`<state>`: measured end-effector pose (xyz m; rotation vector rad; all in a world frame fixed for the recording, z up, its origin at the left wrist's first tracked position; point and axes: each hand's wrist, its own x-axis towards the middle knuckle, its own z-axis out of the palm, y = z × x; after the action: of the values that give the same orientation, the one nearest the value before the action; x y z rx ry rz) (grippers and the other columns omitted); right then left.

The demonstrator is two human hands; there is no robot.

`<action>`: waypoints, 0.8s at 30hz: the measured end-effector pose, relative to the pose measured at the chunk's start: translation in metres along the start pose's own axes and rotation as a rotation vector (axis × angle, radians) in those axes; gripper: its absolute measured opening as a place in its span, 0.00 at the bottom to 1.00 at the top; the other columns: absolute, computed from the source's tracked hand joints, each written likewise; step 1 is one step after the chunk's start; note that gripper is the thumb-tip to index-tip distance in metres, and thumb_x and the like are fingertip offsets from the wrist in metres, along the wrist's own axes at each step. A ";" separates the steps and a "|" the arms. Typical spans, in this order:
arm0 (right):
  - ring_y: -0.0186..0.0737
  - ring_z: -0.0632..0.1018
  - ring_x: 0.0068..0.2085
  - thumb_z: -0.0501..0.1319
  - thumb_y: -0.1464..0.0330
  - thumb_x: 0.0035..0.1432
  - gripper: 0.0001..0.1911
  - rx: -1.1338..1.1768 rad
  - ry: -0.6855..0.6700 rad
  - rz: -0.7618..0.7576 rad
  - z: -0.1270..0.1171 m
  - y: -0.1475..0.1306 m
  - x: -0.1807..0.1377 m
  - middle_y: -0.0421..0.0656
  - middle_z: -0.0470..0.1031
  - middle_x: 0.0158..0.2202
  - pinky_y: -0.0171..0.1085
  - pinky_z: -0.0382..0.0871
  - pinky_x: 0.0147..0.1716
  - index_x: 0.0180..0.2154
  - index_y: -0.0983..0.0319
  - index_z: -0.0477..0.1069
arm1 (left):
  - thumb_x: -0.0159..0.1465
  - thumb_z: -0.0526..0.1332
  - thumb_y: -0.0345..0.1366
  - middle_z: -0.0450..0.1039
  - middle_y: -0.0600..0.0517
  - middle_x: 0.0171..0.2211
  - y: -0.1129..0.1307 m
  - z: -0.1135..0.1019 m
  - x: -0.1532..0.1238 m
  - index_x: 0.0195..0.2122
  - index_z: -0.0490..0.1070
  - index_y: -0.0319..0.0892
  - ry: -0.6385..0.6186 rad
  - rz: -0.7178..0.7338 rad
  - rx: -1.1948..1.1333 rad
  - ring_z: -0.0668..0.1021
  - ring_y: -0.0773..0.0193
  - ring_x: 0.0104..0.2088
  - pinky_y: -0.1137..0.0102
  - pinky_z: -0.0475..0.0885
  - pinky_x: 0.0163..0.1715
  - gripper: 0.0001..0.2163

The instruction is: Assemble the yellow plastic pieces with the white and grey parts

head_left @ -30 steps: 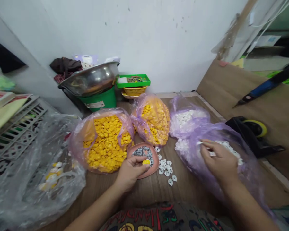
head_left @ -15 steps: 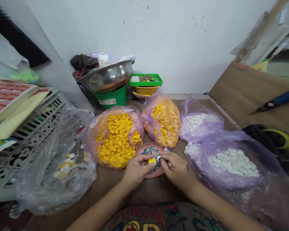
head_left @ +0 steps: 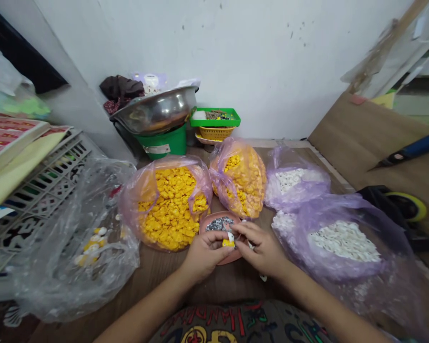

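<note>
The left hand and right hand hide the edges of a yellow-and-white piece, too small to show how its colours join, and cover part of the pink dish, whose grey bits are too tiny to tell singly. A white piece shows only partly beneath the right hand. At left, the clear bag blurs its contents, while the view crops the crate there and the blue tool at right.
</note>
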<state>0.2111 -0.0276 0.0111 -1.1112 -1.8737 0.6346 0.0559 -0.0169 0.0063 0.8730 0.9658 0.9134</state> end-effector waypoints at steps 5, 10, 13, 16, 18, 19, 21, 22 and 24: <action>0.38 0.74 0.43 0.57 0.69 0.53 0.11 0.183 -0.125 0.021 -0.002 0.005 0.003 0.45 0.74 0.41 0.39 0.69 0.42 0.40 0.59 0.72 | 0.38 0.69 0.34 0.76 0.53 0.24 -0.003 -0.003 -0.001 0.23 0.74 0.40 0.001 0.014 0.072 0.76 0.65 0.27 0.69 0.71 0.32 0.10; 0.38 0.75 0.35 0.61 0.68 0.49 0.06 0.160 0.036 0.178 0.006 0.002 0.001 0.44 0.75 0.32 0.38 0.70 0.37 0.32 0.60 0.74 | 0.39 0.67 0.32 0.76 0.52 0.25 0.001 0.000 -0.001 0.22 0.74 0.41 0.051 0.091 0.175 0.76 0.64 0.28 0.69 0.71 0.33 0.08; 0.37 0.75 0.33 0.60 0.68 0.49 0.07 0.120 0.119 0.216 0.009 0.000 0.001 0.43 0.75 0.30 0.36 0.70 0.33 0.32 0.60 0.73 | 0.39 0.67 0.31 0.76 0.51 0.27 0.002 0.003 -0.001 0.25 0.74 0.41 0.075 0.111 0.167 0.76 0.64 0.29 0.69 0.72 0.33 0.10; 0.37 0.75 0.32 0.59 0.68 0.50 0.06 0.086 0.069 0.206 0.010 -0.001 0.003 0.41 0.76 0.29 0.35 0.70 0.32 0.32 0.59 0.74 | 0.39 0.67 0.32 0.76 0.51 0.27 0.001 0.004 -0.001 0.26 0.72 0.41 0.110 0.135 0.101 0.77 0.63 0.29 0.70 0.72 0.31 0.11; 0.37 0.76 0.31 0.59 0.67 0.51 0.07 0.048 0.029 0.183 0.010 -0.002 0.003 0.41 0.76 0.28 0.35 0.70 0.31 0.33 0.58 0.74 | 0.38 0.68 0.34 0.76 0.52 0.24 0.001 0.004 -0.001 0.24 0.71 0.41 0.136 0.141 0.078 0.76 0.64 0.27 0.71 0.72 0.29 0.11; 0.37 0.76 0.30 0.59 0.66 0.52 0.08 0.028 0.009 0.161 0.010 -0.003 0.003 0.41 0.76 0.27 0.34 0.70 0.31 0.35 0.58 0.74 | 0.38 0.68 0.34 0.75 0.52 0.23 0.000 0.003 -0.001 0.23 0.71 0.40 0.143 0.133 0.068 0.76 0.64 0.26 0.71 0.72 0.28 0.11; 0.38 0.76 0.30 0.58 0.67 0.52 0.11 -0.009 -0.046 0.098 0.008 -0.004 0.003 0.41 0.77 0.28 0.35 0.70 0.31 0.39 0.58 0.73 | 0.38 0.68 0.35 0.75 0.53 0.22 0.000 0.001 -0.001 0.23 0.70 0.40 0.145 0.111 0.041 0.76 0.64 0.25 0.70 0.72 0.27 0.11; 0.38 0.76 0.31 0.58 0.68 0.53 0.13 -0.020 -0.073 0.063 0.007 -0.004 0.003 0.42 0.77 0.29 0.35 0.70 0.31 0.41 0.57 0.72 | 0.39 0.68 0.36 0.76 0.53 0.22 0.001 0.001 -0.001 0.23 0.70 0.40 0.140 0.102 0.026 0.76 0.64 0.25 0.70 0.72 0.27 0.11; 0.38 0.76 0.34 0.56 0.70 0.54 0.13 -0.024 -0.096 0.010 0.005 -0.003 0.004 0.43 0.77 0.33 0.36 0.71 0.34 0.43 0.57 0.71 | 0.39 0.68 0.35 0.75 0.53 0.22 0.001 0.000 -0.001 0.23 0.70 0.40 0.134 0.099 -0.001 0.76 0.64 0.26 0.70 0.72 0.28 0.11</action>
<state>0.2048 -0.0256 0.0128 -1.1239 -1.9626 0.6833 0.0551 -0.0171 0.0076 0.8735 1.0442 1.0682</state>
